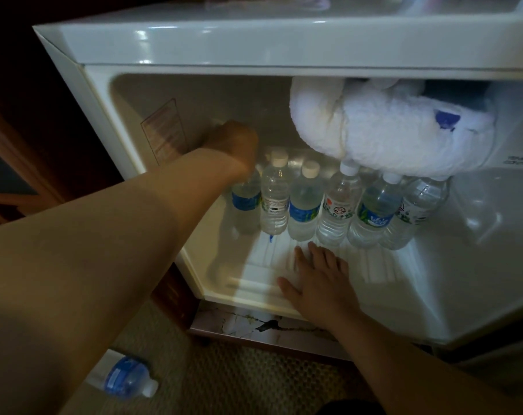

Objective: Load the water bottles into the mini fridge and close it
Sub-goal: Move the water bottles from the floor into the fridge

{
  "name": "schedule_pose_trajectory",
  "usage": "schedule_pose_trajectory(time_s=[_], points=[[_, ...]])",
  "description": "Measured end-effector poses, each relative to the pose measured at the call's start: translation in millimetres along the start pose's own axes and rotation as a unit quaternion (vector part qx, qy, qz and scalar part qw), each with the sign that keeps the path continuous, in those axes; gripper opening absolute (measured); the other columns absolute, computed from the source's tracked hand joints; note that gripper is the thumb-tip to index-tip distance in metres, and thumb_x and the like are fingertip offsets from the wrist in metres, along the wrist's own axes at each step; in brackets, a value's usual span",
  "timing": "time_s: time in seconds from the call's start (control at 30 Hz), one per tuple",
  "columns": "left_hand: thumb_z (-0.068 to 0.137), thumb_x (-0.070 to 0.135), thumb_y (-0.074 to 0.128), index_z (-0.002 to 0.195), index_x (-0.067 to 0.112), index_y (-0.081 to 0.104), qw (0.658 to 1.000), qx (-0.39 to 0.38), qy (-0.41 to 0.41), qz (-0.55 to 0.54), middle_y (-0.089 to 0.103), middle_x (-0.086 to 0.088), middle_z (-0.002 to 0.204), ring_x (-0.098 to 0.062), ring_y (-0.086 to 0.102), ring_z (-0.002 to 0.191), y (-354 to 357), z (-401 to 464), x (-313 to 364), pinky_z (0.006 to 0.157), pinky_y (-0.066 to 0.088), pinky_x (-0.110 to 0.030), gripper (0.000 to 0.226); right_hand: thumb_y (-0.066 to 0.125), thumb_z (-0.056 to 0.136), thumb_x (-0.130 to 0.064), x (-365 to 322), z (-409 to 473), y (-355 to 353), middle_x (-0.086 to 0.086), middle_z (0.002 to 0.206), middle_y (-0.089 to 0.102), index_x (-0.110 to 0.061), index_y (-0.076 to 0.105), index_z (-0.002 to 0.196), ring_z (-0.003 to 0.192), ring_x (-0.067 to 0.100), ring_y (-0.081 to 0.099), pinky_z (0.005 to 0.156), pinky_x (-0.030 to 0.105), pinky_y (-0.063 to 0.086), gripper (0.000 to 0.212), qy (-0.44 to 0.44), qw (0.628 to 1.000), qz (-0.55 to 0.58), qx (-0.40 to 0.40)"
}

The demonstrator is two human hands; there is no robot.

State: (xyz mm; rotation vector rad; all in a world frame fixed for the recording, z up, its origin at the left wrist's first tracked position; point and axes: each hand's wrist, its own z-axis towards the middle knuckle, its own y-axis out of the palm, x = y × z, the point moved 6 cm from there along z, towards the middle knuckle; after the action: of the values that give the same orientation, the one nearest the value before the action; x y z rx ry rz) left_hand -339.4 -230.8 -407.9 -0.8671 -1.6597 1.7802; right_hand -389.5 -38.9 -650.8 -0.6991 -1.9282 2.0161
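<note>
At lower left I see a bottle [128, 379] lying on the carpet [239, 381]; my left hand [234, 148] reaches into the open fridge [194, 46], closed over the top of the leftmost bottle [246, 202]; five more bottles [338, 205] stand beside it in a row; my right hand [320, 283] lies flat, fingers spread, on the fridge floor [254, 265]; a frosted freezer box [389, 130] hangs at upper right.

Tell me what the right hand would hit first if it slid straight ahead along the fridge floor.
The right hand points at the bottle row; likely the white-labelled bottle or its blue-labelled neighbour, though depth is unclear.
</note>
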Motion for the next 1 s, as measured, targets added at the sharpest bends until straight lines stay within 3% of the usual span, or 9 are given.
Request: schedule_pose_trajectory(time_s=[0.23,0.4,0.53,0.6,0.67,0.77,0.83,0.9,1.0], points=[[0.092,0.009,0.070,0.123,0.004,0.068,0.999,-0.013,-0.010,0.030,0.068,-0.020,0.123,-0.037,0.066,0.112,-5,-18,9,0.087,0.053,-0.040,0.032,0.023,0.088,-0.082,-1,2,-2,0.009,0.165,0.027,-0.028,0.035,0.155,0.148,0.030,0.023,0.118,0.051,0.022,0.088,0.005,1.000,0.014,0.003],[0.093,0.016,0.064,0.118,0.010,0.065,0.984,0.169,0.051,0.007,0.066,-0.014,0.111,-0.034,0.066,0.099,-35,-91,1,0.083,0.055,-0.043,0.026,0.045,0.084,-0.075,-9,-3,-16,0.002,0.129,0.062,-0.031,0.067,0.114,0.120,0.029,0.050,0.095,0.046,0.043,0.058,-0.032,0.996,0.006,0.079],[0.101,0.033,0.058,0.100,0.014,0.067,0.932,0.286,0.208,-0.076,0.065,-0.004,0.084,-0.027,0.065,0.069,-14,-186,-32,0.059,0.055,-0.043,0.021,0.063,0.086,-0.054,-51,-20,-42,0.002,0.104,0.064,-0.023,0.074,0.107,0.098,0.030,0.056,0.080,0.042,0.041,0.039,-0.197,0.945,0.130,0.224],[0.102,0.031,0.061,0.092,0.013,0.071,0.925,0.236,0.294,-0.055,0.064,-0.004,0.078,-0.026,0.063,0.064,26,-232,-53,0.055,0.052,-0.040,0.023,0.063,0.091,-0.047,-98,-32,-46,0.003,0.100,0.062,-0.022,0.072,0.109,0.091,0.027,0.055,0.076,0.041,0.041,0.031,-0.329,0.907,0.154,0.211],[0.102,0.029,0.063,0.086,0.014,0.071,0.937,0.156,0.311,-0.035,0.063,-0.006,0.075,-0.025,0.062,0.063,70,-273,-89,0.054,0.052,-0.038,0.023,0.062,0.096,-0.038,-156,-51,-36,0.005,0.096,0.062,-0.018,0.072,0.107,0.087,0.025,0.055,0.075,0.039,0.044,0.025,-0.453,0.858,0.178,0.164],[0.105,0.036,0.054,0.086,0.018,0.065,0.977,0.049,0.206,0.006,0.062,-0.002,0.073,-0.024,0.061,0.058,128,-322,-169,0.047,0.050,-0.034,0.028,0.065,0.096,-0.028,-229,-85,-2,0.003,0.080,0.060,-0.016,0.072,0.093,0.072,0.022,0.054,0.062,0.036,0.041,0.014,-0.578,0.788,0.179,0.112],[0.103,0.041,0.047,0.086,0.020,0.062,0.996,0.021,0.086,0.034,0.061,-0.001,0.070,-0.025,0.060,0.054,153,-354,-230,0.046,0.051,-0.033,0.031,0.064,0.096,-0.026,-267,-98,32,-0.002,0.075,0.057,-0.019,0.067,0.088,0.067,0.014,0.049,0.055,0.030,0.038,0.011,-0.611,0.769,0.182,0.049],[0.098,0.051,0.038,0.088,0.025,0.058,0.997,0.002,-0.055,0.061,0.060,0.002,0.069,-0.022,0.059,0.055,179,-385,-283,0.049,0.053,-0.035,0.034,0.059,0.097,-0.035,-297,-99,70,-0.008,0.086,0.056,-0.025,0.061,0.099,0.075,0.004,0.048,0.060,0.023,0.040,0.010,-0.574,0.796,0.188,-0.037],[0.093,0.060,0.039,0.120,0.035,0.055,0.971,-0.131,-0.187,0.065,0.065,0.005,0.105,-0.016,0.061,0.092,249,-424,-321,0.073,0.057,-0.035,0.040,0.063,0.089,-0.055,-323,-84,130,-0.012,0.122,0.049,-0.037,0.043,0.136,0.105,0.004,0.053,0.079,0.022,0.047,0.054,-0.363,0.901,0.194,-0.134]])
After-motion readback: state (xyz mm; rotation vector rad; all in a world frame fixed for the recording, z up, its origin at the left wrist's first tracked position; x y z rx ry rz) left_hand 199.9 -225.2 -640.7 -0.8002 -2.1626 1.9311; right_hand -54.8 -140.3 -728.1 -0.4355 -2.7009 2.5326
